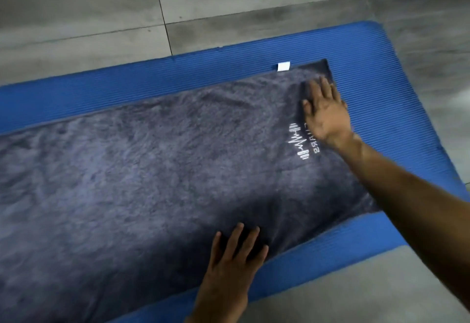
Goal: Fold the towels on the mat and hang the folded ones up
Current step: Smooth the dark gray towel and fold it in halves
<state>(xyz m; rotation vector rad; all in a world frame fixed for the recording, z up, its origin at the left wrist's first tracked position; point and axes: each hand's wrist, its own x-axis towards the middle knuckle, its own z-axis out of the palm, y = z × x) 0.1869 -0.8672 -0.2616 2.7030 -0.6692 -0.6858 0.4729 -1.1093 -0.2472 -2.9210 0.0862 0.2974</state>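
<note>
A dark grey towel (142, 170) is lying spread flat along a blue ribbed mat (381, 73), covering most of it and running off the left edge of the view. A white logo (298, 142) is showing near the towel's right end, and a small white tag (283, 66) is sticking out from its far edge onto the mat. The right hand (324, 110) is resting palm down on the towel's far right corner, fingers straight and spread, gripping nothing. The left hand (235, 256) is pressing flat on the towel's near edge, fingers likewise straight and apart. Grey floor tiles (101, 4) are surrounding the mat on the far and near sides.
</note>
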